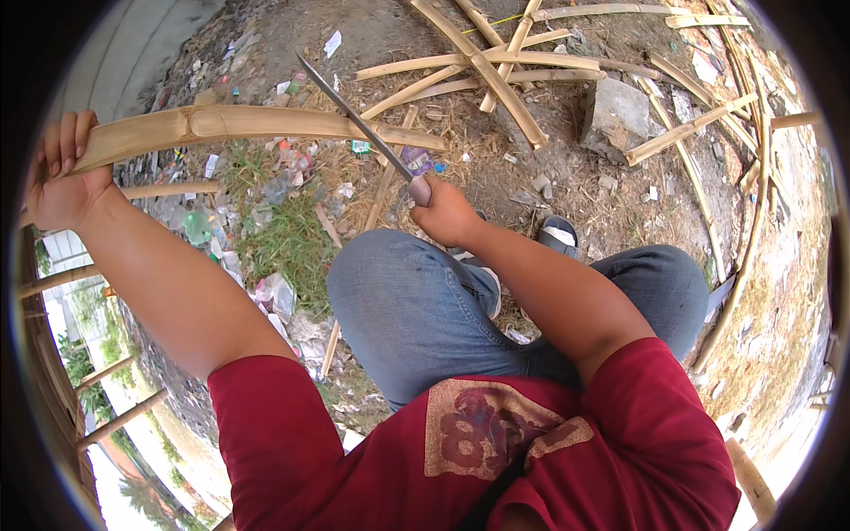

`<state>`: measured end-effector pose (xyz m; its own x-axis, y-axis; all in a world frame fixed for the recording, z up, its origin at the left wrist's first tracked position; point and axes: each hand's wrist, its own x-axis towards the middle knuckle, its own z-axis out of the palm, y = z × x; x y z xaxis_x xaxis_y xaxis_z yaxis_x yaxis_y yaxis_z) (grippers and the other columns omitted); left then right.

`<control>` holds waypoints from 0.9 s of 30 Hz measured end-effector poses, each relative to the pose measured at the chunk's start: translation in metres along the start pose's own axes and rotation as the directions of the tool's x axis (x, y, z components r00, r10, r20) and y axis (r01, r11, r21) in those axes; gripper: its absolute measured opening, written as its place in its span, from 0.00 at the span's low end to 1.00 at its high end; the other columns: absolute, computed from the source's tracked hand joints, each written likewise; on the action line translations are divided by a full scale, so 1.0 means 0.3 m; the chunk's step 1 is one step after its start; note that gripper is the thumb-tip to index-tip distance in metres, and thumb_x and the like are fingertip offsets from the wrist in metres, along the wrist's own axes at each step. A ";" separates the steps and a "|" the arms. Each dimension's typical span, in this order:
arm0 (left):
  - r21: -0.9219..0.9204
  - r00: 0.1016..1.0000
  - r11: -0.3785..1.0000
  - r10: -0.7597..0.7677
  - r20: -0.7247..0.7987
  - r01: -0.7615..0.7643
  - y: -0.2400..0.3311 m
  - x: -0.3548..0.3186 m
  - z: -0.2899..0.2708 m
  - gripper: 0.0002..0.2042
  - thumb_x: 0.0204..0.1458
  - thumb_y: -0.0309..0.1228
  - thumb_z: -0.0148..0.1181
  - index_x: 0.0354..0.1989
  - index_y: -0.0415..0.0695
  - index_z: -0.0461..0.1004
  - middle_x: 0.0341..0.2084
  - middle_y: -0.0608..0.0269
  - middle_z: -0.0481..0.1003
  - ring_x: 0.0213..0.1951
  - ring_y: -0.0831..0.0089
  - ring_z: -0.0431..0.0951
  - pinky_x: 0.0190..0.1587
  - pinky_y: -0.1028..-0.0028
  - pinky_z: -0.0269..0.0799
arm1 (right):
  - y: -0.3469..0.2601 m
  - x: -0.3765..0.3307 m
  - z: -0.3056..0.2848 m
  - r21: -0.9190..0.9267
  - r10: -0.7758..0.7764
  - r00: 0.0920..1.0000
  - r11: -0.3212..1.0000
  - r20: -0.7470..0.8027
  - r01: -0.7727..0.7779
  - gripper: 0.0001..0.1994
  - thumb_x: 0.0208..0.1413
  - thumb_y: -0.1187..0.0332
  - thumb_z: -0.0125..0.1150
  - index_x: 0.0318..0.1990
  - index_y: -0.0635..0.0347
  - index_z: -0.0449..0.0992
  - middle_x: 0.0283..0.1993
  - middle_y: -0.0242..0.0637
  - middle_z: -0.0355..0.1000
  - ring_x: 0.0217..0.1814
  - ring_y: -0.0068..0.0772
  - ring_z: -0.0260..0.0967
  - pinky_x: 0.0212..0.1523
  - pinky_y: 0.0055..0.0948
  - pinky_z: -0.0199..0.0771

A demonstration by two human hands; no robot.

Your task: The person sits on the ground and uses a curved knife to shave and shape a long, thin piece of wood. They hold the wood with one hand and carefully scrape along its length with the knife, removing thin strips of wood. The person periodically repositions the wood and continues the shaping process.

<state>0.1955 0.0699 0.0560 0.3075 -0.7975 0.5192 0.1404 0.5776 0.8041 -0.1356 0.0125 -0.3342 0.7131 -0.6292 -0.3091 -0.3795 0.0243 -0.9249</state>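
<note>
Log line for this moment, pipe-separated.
left hand: gripping bamboo strip | right hand: holding knife | blade: crosses strip in view, contact unclear | ahead: crossed bamboo pieces, concrete block

Outdoor scene, daylight. Brown dirt ground [274,66], uneven, scattered with dry straw [443,115] and small litter. Grey wall [133,57] at upper left, surface plain, curved by the lens. Green grass patch [288,257] left of centre, plastic scraps [282,292] along its edge, translucent green plastic piece [197,227] farther left. White paper scrap [332,44] near top. Rough grey concrete block [617,113] upper right. Slim poles [122,419] at left edge, green foliage [78,361] behind, background there overexposed. Right-hand ground brightly lit, partly washed out.
</note>
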 end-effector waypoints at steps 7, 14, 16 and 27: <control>0.033 1.000 0.999 -0.002 -0.016 0.002 0.039 -0.048 -0.052 0.09 0.43 0.28 0.54 0.16 0.50 0.62 0.12 0.72 0.55 0.18 0.79 0.56 0.30 0.75 0.54 | -0.166 -0.029 -0.082 -0.057 -0.180 0.981 0.983 -0.076 0.176 0.17 0.48 0.68 0.61 0.45 0.68 0.73 0.36 0.58 0.76 0.40 0.59 0.77 0.44 0.47 0.76; -0.090 0.989 0.995 -0.036 0.144 0.050 0.015 -0.033 -0.011 0.11 0.44 0.29 0.55 0.15 0.51 0.60 0.14 0.72 0.56 0.18 0.79 0.56 0.30 0.75 0.54 | -0.166 -0.010 -0.061 -0.189 -0.178 0.984 0.967 -0.011 0.172 0.17 0.48 0.67 0.62 0.44 0.67 0.73 0.34 0.57 0.76 0.39 0.59 0.77 0.44 0.47 0.76; -0.035 0.995 0.999 -0.029 0.099 0.033 0.021 -0.033 -0.009 0.11 0.45 0.29 0.54 0.15 0.51 0.60 0.14 0.73 0.56 0.18 0.79 0.56 0.30 0.75 0.54 | -0.093 0.001 -0.031 -0.163 -0.129 0.991 0.979 -0.019 0.124 0.17 0.48 0.66 0.62 0.45 0.67 0.73 0.35 0.57 0.77 0.40 0.59 0.77 0.44 0.47 0.76; -0.051 0.991 0.998 -0.016 0.133 0.023 0.025 -0.082 -0.017 0.12 0.45 0.30 0.54 0.15 0.52 0.59 0.14 0.73 0.56 0.19 0.80 0.56 0.30 0.75 0.54 | -0.362 -0.074 -0.155 -0.004 -0.316 0.939 0.948 -0.134 0.318 0.16 0.47 0.69 0.62 0.44 0.66 0.73 0.38 0.59 0.76 0.43 0.58 0.76 0.44 0.46 0.74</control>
<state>0.1937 0.0947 0.0478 0.1777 -0.8226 0.5401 0.1948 0.5674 0.8000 -0.1375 -0.0123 -0.2166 0.7104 -0.7031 0.0312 -0.1357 -0.1804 -0.9742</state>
